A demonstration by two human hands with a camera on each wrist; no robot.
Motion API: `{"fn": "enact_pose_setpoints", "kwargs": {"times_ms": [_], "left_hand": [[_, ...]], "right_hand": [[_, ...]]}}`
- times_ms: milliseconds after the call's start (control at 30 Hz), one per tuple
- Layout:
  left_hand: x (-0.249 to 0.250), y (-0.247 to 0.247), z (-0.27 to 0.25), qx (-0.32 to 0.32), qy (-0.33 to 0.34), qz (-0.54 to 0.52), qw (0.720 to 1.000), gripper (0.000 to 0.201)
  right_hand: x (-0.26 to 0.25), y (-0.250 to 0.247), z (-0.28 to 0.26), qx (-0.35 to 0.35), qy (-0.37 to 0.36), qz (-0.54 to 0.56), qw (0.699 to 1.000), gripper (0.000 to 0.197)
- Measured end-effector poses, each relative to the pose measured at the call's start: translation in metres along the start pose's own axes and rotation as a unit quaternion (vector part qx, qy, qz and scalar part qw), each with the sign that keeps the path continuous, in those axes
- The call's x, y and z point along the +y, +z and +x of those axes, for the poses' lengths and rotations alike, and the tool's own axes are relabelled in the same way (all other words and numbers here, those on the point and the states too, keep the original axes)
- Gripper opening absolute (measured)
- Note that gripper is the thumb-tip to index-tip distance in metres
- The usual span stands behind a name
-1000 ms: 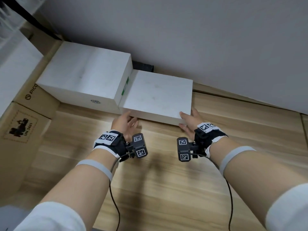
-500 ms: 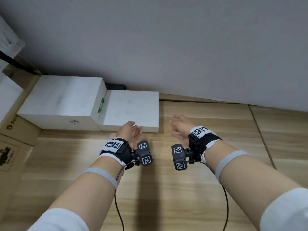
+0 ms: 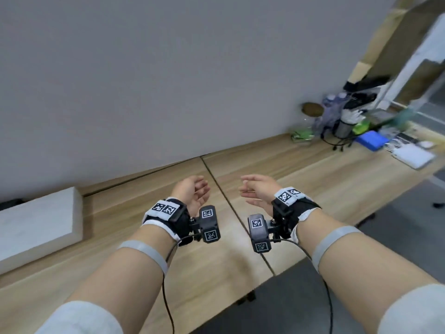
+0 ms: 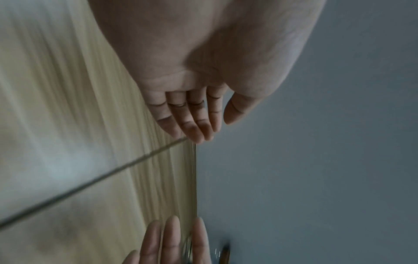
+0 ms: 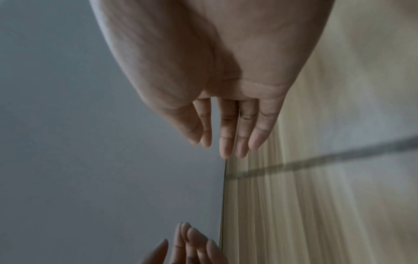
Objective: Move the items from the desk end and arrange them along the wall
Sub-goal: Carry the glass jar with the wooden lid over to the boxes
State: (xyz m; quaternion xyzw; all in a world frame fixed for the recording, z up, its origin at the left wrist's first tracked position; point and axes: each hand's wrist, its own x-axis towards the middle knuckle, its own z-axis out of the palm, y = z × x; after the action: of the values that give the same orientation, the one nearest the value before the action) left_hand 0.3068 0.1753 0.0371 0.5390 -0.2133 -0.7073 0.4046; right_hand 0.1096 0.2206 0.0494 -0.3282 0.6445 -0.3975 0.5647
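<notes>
A white box (image 3: 36,225) lies against the wall at the left edge of the head view, only partly in frame. My left hand (image 3: 192,191) and right hand (image 3: 257,189) hover side by side above the wooden desk (image 3: 144,237), palms facing each other, fingers relaxed and holding nothing. Both wrist views show the same: the left hand (image 4: 199,114) and the right hand (image 5: 226,125) have straight, empty fingers over the desk by the wall. A blurred pile of items (image 3: 349,124) sits at the far right end of the desk, well away from both hands.
A seam (image 3: 231,208) between two desk panels runs between my hands. At the desk end lie a blue pad (image 3: 370,141), a white flat device (image 3: 411,155), a mesh cup (image 3: 343,127) and tangled cables. The grey wall (image 3: 168,80) borders the desk's far side.
My hands let go of the smaller white box at the wall and drew back. The view swung right, so the boxes slid to the left edge and the desk end came into view.
</notes>
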Motion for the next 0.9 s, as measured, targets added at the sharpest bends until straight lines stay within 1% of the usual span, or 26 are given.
{"fn": "enact_pose_setpoints", "kwargs": {"times_ms": [67, 167, 267, 333, 467, 600, 767, 900], "left_hand": [[-0.026, 0.072, -0.005, -0.035, -0.011, 0.031, 0.999, 0.011], [-0.061, 0.164, -0.013, -0.094, -0.03, 0.074, 0.992, 0.009], [-0.086, 0.233, -0.016, -0.126, -0.04, 0.109, 0.985, 0.008], [-0.1, 0.269, -0.012, -0.135, -0.044, 0.119, 0.983, 0.007], [-0.121, 0.327, 0.006, -0.154, -0.056, 0.127, 0.978, 0.006], [-0.14, 0.383, 0.042, -0.16, -0.085, 0.13, 0.975, 0.004], [-0.158, 0.447, 0.106, -0.157, -0.113, 0.119, 0.974, 0.012], [-0.152, 0.474, 0.169, -0.125, -0.134, 0.098, 0.978, 0.015]], "right_hand": [[0.0, -0.072, -0.012, 0.037, -0.006, 0.019, 0.999, 0.021], [-0.001, -0.167, -0.033, 0.102, -0.012, 0.036, 0.994, 0.02], [0.002, -0.24, -0.047, 0.15, -0.014, 0.051, 0.987, 0.017], [0.005, -0.276, -0.051, 0.172, -0.007, 0.057, 0.983, 0.016], [0.012, -0.33, -0.046, 0.191, 0.02, 0.059, 0.98, 0.016], [0.018, -0.375, -0.02, 0.197, 0.056, 0.04, 0.978, 0.024], [0.008, -0.433, 0.044, 0.202, 0.094, 0.023, 0.975, 0.024], [-0.017, -0.465, 0.107, 0.196, 0.128, -0.002, 0.972, 0.02]]}}
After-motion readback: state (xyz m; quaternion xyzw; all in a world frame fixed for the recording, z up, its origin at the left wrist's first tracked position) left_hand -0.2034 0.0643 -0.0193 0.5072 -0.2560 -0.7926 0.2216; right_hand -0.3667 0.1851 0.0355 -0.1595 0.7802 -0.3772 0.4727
